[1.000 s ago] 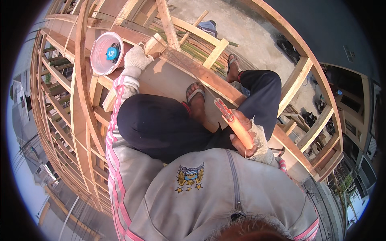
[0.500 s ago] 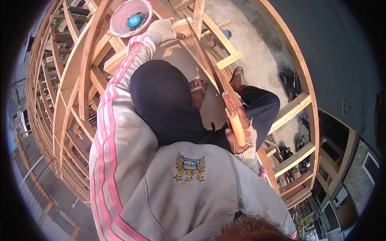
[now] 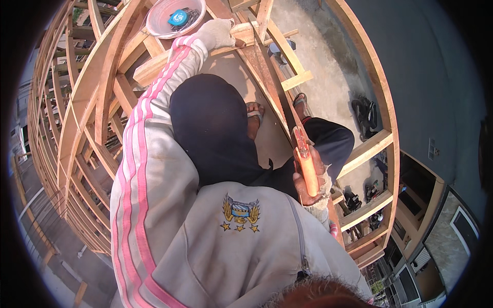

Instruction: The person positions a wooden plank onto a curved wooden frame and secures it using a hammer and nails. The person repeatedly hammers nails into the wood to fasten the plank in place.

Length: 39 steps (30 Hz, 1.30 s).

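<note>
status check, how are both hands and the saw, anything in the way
Left hand: gloved, resting against wood piece. Right hand: gripping orange-handled saw. Pale pink pail close by left hand; sandalled right foot showing near saw.

Open-air building site with carpentry work
Bare timber framing point(image 3: 105, 102) rises between 9 and 10 o'clock, and a pale bucket point(image 3: 156, 23) of small metal pieces stands at 11. A wooden-handled saw point(image 3: 308, 172) lies just past 3, in the middle ground. Sunlit concrete ground point(image 3: 334, 61) shows between 1 and 2, with buildings point(image 3: 432, 190) between 3 and 4.
</note>
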Each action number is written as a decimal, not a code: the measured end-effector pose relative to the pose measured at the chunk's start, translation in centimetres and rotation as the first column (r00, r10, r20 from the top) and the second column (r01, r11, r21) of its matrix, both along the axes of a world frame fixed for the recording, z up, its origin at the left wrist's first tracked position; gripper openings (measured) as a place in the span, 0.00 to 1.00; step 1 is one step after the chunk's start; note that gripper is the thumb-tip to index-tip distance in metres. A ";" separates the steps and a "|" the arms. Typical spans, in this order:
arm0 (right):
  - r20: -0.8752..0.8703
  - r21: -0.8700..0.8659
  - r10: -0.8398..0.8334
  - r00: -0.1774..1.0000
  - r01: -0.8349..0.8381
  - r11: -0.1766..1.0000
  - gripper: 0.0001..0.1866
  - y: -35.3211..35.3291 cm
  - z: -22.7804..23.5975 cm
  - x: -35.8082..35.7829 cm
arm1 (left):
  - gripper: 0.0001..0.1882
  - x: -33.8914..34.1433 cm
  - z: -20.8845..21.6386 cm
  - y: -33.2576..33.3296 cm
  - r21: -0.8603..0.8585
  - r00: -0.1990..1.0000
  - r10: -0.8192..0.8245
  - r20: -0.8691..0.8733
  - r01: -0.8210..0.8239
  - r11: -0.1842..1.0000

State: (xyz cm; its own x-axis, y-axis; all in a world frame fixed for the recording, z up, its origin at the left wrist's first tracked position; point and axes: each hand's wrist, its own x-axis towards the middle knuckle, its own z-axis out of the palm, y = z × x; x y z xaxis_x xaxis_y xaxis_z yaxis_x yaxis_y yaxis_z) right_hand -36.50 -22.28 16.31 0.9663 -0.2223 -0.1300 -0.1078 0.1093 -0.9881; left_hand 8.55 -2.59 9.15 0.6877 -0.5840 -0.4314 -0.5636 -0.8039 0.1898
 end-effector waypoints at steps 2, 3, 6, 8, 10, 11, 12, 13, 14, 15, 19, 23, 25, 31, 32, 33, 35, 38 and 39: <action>0.109 -0.299 0.013 0.994 0.021 0.954 0.39 0.6 -0.3 1.4 | 0.46 -1.0 -0.3 0.2 0.013 0.998 0.004 0.061 -0.005 1.000; 0.075 -0.371 0.041 0.996 -0.010 0.928 0.36 0.5 -0.2 5.2 | 0.46 -1.0 0.2 -0.2 0.007 0.995 0.002 0.104 -0.003 1.000; 0.024 -0.526 0.103 0.994 -0.075 0.847 0.29 0.0 -1.5 15.0 | 0.45 -1.1 0.3 -1.1 -0.022 0.996 -0.001 0.094 0.003 1.000; 0.090 -0.532 0.079 0.993 -0.019 0.846 0.28 0.7 -2.1 15.9 | 0.45 -0.7 0.9 -0.4 -0.010 0.996 0.010 0.092 -0.009 1.000; 0.058 -0.421 -0.013 0.998 0.036 0.906 0.28 1.6 1.8 13.6 | 0.45 -0.2 0.2 -0.3 -0.022 0.999 0.018 0.040 -0.017 1.000; 0.083 -0.334 0.006 0.997 0.022 0.942 0.31 1.6 1.0 10.0 | 0.45 0.4 0.6 0.3 -0.024 0.999 0.028 0.036 -0.028 0.999; 0.099 -0.257 0.006 0.995 0.020 0.966 0.34 1.4 0.0 6.1 | 0.45 0.9 0.0 0.1 -0.039 1.000 0.025 0.018 -0.024 0.999; 0.120 -0.172 0.014 0.993 0.007 0.985 0.37 1.2 -0.9 2.4 | 0.45 0.9 -0.6 0.4 -0.043 1.000 0.029 -0.004 -0.029 0.999; 0.075 -0.198 0.040 0.996 -0.024 0.980 0.39 1.0 -0.3 1.2 | 0.45 1.1 -0.9 0.3 -0.012 0.999 0.026 0.018 -0.026 1.000; 0.023 -0.225 0.058 0.998 -0.051 0.973 0.40 1.2 1.0 0.4 | 0.45 0.9 -0.9 0.2 -0.018 0.999 0.033 0.031 -0.033 0.999; -0.013 -0.508 0.068 0.998 -0.065 0.859 0.24 0.9 0.8 8.5 | 0.47 -0.5 -0.9 -0.4 -0.021 0.996 0.013 0.091 -0.011 1.000; 0.128 -0.538 0.039 0.991 0.036 0.842 0.20 1.0 -1.9 15.8 | 0.47 -0.9 0.6 -0.5 -0.018 0.996 0.030 0.080 -0.028 0.999; 0.133 -0.502 0.064 0.989 0.011 0.865 0.23 1.0 -2.0 11.3 | 0.46 0.1 -0.9 0.2 -0.065 0.998 0.030 0.051 -0.026 0.998; 0.061 -0.200 0.057 0.997 -0.044 0.979 0.33 0.4 0.7 0.2 | 0.48 0.8 0.0 -0.2 0.019 1.000 0.023 -0.005 -0.023 1.000; 0.015 -0.176 0.038 0.999 -0.035 0.984 0.32 0.6 0.4 1.0 | 0.47 0.4 -0.3 0.1 0.019 0.999 0.031 0.006 -0.031 0.999; 0.007 -0.290 0.046 0.999 -0.042 0.956 0.29 0.6 -0.2 4.7 | 0.47 0.3 0.0 -0.4 0.014 0.999 0.026 0.020 -0.026 1.000; -0.017 -0.467 0.057 0.998 -0.058 0.882 0.22 0.4 -0.8 11.9 | 0.48 -0.5 0.9 -1.6 0.039 0.998 0.022 0.055 -0.024 0.999; -0.018 -0.514 0.071 0.997 -0.070 0.855 0.17 0.4 -1.2 16.6 | 0.51 0.0 0.7 -1.5 0.088 0.998 0.017 0.068 -0.023 0.996; -0.025 -0.600 0.110 0.994 -0.103 0.793 0.18 0.2 -2.0 14.6 | 0.51 0.5 0.2 -1.2 0.040 0.998 0.014 0.053 -0.016 0.999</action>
State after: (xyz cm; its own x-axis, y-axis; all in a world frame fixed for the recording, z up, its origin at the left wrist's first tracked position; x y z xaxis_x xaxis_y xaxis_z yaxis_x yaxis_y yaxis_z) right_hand -21.92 -22.11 14.34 0.9890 -0.1476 0.0051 -0.0728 -0.5170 -0.8529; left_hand 9.01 -3.79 9.32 0.7188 -0.5560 -0.4174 -0.5595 -0.8190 0.1274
